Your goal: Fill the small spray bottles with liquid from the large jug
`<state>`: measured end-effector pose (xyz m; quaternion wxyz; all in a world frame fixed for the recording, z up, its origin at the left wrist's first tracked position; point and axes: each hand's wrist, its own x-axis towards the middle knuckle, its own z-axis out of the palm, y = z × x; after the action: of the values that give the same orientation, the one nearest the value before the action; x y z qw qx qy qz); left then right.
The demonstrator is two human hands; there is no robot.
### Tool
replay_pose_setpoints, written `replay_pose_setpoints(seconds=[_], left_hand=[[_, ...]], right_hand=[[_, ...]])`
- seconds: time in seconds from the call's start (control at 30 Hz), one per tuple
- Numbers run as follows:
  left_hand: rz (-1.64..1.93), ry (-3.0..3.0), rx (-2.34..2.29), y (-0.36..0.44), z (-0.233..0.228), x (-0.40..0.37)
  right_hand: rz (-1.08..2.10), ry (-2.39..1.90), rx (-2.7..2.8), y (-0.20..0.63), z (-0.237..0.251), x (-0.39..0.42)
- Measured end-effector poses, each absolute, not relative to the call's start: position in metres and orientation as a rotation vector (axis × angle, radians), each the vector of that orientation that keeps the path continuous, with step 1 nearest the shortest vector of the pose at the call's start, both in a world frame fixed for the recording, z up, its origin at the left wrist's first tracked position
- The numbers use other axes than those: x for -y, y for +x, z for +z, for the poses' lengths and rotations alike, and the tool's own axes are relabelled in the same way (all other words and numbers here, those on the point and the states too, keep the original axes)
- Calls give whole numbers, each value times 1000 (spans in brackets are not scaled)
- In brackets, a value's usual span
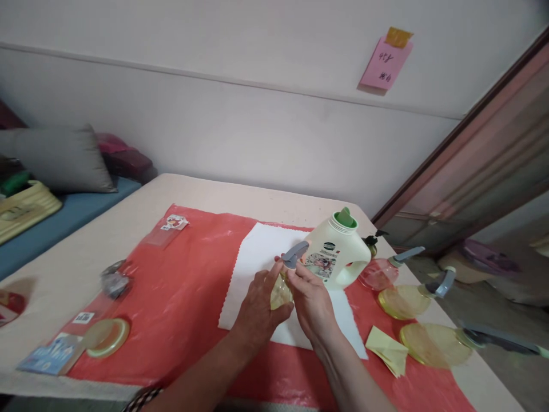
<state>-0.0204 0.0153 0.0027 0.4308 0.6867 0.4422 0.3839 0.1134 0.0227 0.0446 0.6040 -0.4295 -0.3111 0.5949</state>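
Both my hands meet over a small see-through yellow bottle (281,293) with a grey lever-like head (295,253). My left hand (259,306) is wrapped round the bottle's body, fingers closed on its left side. At the neck, just under the grey head, my right hand (311,297) grips with bent fingers. Fingers cover much of the bottle, so its lower part is partly hidden. Beneath lies a white cloth (253,257) with scalloped edges. Right behind my hands stands a large cream detergent jug (328,252), its green-lined mouth uncapped.
On the right lie a pink bottle (380,273) and two yellow bottles (403,302), all with grey heads, plus a yellow paper note (388,350). A round lid-like item (107,337) and packets (51,356) rest at left on the red sheet (189,274).
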Motion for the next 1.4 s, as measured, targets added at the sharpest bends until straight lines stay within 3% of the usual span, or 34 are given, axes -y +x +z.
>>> replay_pose_setpoints(seconds=[0.33,0.73,1.2,1.4], left_hand=[[919,1704,-1108,-24,11,-17],[1153,1800,-1143,-20,-27,-20],[1088,1707,-1149,-22,-4,-21],[1032,1748,-1124,-19,-1,-17]], right_hand=[[1463,-891,765,125,44,-28],[1225,-936,539,92,33,-22],[1025,-1136,721,89,37,-12],[1144,-1074,814,107,38,-21]])
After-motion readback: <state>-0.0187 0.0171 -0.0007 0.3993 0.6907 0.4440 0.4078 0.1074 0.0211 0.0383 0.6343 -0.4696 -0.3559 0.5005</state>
